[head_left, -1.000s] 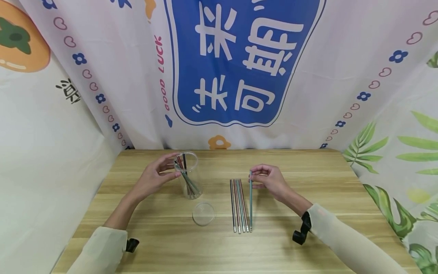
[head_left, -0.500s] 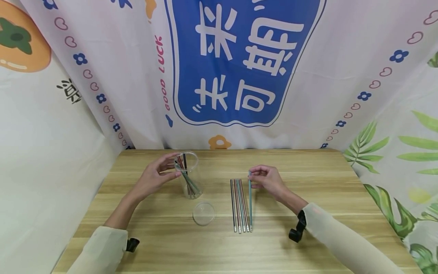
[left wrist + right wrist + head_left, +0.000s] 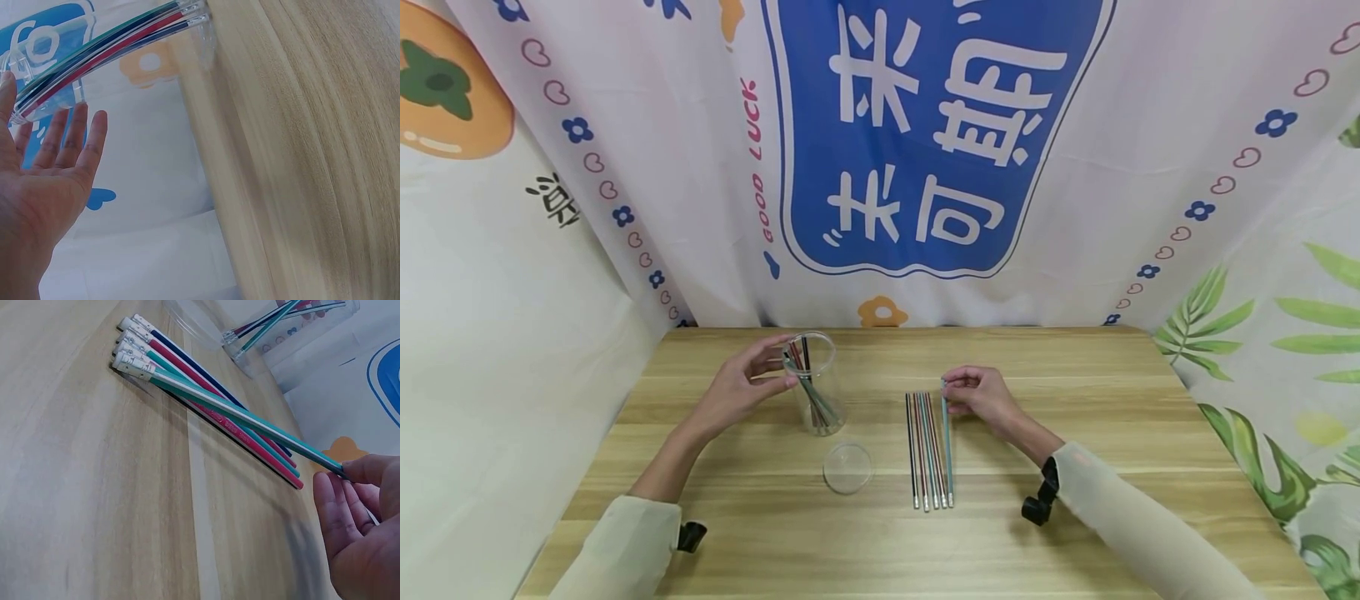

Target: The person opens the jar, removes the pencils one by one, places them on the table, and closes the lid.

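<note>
My left hand [image 3: 739,385] holds a clear plastic jar [image 3: 832,392] near its rim, thumb on one side and fingers on the other. Several pencils [image 3: 103,53] lean inside the jar, which stands on the table. Between thumb and fingertips, my right hand [image 3: 987,397] pinches a green striped pencil [image 3: 250,426] by the end away from its eraser. That end is raised, while the white eraser end sits low beside a row of several pencils [image 3: 927,450] in dark blue, red and green. Their eraser ends point toward me.
A round clear lid [image 3: 847,468] lies on the wooden table [image 3: 760,533], between the jar and the pencil row. Behind the table's far edge hangs a printed cloth [image 3: 1075,250]. More printed cloth covers the left and right sides.
My right hand has shifted slightly left and toward me, and the raised end of the green pencil has come closer to the row. My left hand and the jar look unmoved.
</note>
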Tool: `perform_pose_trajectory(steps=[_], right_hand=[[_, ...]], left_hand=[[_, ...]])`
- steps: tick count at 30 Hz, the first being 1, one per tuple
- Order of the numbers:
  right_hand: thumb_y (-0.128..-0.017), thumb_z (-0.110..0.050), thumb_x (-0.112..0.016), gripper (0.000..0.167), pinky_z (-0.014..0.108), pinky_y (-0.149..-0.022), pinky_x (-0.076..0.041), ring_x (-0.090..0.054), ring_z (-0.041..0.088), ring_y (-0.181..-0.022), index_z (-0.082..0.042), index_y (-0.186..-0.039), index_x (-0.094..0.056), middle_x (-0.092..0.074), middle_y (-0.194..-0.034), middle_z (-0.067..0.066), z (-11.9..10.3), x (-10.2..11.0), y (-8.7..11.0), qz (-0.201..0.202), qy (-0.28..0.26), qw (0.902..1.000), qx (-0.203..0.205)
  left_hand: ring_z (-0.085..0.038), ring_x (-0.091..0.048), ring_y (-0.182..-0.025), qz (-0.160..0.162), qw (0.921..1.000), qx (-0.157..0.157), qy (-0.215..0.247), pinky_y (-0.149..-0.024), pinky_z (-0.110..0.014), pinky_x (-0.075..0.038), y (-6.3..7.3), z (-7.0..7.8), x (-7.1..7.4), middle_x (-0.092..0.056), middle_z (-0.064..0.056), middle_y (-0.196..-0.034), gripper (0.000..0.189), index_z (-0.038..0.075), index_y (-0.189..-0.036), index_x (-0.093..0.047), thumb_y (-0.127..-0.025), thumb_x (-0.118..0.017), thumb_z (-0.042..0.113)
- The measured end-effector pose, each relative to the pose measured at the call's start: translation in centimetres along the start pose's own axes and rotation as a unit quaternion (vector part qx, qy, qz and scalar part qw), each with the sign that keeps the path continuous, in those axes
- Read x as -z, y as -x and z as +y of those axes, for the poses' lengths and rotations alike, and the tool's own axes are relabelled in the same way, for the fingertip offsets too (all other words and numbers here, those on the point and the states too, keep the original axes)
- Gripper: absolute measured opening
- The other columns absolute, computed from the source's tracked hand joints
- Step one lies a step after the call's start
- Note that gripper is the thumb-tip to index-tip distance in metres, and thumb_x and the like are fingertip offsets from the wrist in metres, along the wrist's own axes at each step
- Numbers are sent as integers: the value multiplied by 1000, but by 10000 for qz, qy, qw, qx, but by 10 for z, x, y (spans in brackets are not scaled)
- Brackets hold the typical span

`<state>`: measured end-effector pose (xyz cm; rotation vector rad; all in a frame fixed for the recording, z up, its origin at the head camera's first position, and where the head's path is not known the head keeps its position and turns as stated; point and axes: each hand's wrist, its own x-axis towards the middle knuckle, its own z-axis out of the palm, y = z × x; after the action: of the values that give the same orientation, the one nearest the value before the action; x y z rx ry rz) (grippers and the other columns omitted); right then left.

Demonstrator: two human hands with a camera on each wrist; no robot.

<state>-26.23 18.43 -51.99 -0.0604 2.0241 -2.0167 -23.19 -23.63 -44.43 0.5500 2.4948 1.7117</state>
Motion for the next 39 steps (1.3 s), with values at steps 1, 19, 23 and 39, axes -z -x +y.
perform_pose_trajectory(steps=[1,19,23,39], right_hand=[[-94,8,-73,37,33,-74,-67,-73,17,-79,16,-128,-61,-73,-98,10,1,0,-1,12,16,10000,-49],[-92,7,-75,24,31,-70,-66,-74,17,-77,10,-115,-71,-76,-95,12,12,-7,-11,290,491,9981,-218],[-93,6,-76,23,31,-70,-66,-74,16,-78,9,-115,-72,-77,-95,12,12,-8,-12,274,659,9972,-221],[-92,5,-77,18,31,-69,-66,-71,13,-74,7,-109,-75,-74,-91,11,13,-15,-12,360,1478,9883,-97]], left_hand=[[-43,-58,-134,2,10000,3,1,-101,-31,-58,0,0,0,-60,-22,-145,66,19,-157,-50,-98,-79,17],[-43,-58,-134,41,10000,55,-17,-100,-30,-58,0,1,-2,-60,-22,-145,67,18,-157,-50,-98,-79,17],[-43,-58,-135,27,10000,33,-28,-101,-31,-58,0,1,-2,-59,-23,-146,67,18,-158,-49,-98,-79,17],[-42,-59,-134,18,10000,-9,59,-98,-26,-58,1,0,-1,-61,-22,-144,66,17,-158,-49,-98,-79,15]])
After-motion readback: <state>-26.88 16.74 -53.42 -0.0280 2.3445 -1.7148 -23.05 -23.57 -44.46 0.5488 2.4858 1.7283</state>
